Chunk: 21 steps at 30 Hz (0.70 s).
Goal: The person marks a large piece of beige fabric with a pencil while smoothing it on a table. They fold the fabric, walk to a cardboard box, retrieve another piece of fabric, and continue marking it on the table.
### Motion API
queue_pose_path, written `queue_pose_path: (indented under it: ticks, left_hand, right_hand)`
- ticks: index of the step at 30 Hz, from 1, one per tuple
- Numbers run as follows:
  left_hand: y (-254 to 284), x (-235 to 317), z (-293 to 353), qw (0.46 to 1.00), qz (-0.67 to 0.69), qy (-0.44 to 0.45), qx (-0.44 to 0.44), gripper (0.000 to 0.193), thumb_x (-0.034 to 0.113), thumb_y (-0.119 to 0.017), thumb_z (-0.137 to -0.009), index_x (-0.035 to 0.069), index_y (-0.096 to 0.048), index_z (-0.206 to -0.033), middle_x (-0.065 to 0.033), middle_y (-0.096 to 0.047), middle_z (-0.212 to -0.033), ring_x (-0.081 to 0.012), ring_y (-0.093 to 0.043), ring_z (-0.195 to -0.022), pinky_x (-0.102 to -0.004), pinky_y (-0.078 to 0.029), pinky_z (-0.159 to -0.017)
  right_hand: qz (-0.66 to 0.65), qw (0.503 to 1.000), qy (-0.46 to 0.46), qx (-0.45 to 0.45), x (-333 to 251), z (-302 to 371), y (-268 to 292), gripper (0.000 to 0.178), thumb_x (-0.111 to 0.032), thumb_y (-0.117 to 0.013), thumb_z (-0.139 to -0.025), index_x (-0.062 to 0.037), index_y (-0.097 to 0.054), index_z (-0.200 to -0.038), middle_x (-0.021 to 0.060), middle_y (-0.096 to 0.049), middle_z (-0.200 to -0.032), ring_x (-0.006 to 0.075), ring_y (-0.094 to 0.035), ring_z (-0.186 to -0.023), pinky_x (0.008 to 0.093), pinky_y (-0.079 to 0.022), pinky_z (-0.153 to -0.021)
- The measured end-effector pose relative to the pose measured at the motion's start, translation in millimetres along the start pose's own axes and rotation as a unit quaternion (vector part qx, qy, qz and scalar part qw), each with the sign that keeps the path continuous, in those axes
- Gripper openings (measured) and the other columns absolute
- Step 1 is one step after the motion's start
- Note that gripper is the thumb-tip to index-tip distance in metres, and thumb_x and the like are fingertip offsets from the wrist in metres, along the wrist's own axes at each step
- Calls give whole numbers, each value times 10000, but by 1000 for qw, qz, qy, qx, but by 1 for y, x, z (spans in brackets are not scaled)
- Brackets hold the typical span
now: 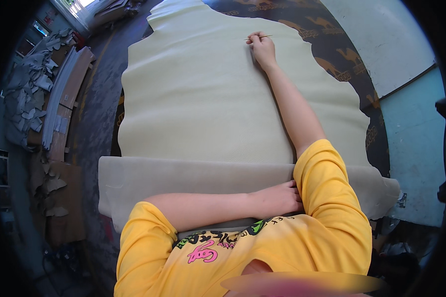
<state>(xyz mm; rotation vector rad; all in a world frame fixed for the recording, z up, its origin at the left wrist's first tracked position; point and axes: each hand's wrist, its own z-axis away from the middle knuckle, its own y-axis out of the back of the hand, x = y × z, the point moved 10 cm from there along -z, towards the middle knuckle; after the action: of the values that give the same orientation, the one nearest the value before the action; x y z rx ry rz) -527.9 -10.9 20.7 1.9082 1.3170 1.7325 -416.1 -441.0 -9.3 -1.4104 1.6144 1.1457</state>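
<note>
Dark desk (349,57) lay under pale sheet (198,99). Right hand (263,50) pinched thin stick (267,35); grip of left hand (276,199) was unclear. Long reach likely risked stick slipping, scratching sheet.

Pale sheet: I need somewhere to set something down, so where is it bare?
Broadest patch: the pale sheet between its wavy left edge, the right forearm and the grey band. Smaller: between that forearm and the sheet's right edge. Crowded: the band around the left hand.

Glare (87,2) upper left; edges bowed, corners black.
</note>
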Motion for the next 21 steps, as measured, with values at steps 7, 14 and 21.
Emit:
queue_pose_path:
  ticks: [7,14,21]
  left_hand:
    - [2,-3,-2,999,11,-19,36,364,209,-527,-910,115,-635,-1245,-42,-646,-1245,-226,-504,-1310,-456,-248,-1209]
    - [-4,-7,-2,998,22,-22,57,340,187,-521,-910,111,-650,-1215,-69,-639,-1234,-253,-484,-1320,-476,-224,-1216]
    - [-4,-5,-1,998,-5,-35,42,303,176,-509,-913,86,-633,-1175,-46,-630,-1205,-219,-507,-1265,-426,-251,-1197]
  right_hand:
    - [133,988,-68,44,47,-59,51,297,-275,-564,-988,-28,-728,-972,62,-759,-896,159,-703,-862,307,-511,-807]
    - [297,954,-37,-1,26,-60,24,299,-353,-525,-974,-160,-751,-1013,50,-754,-962,243,-695,-955,383,-516,-839]
    - [299,952,-6,71,34,-45,115,288,-315,-541,-965,-126,-758,-965,110,-738,-958,306,-682,-944,425,-514,-846]
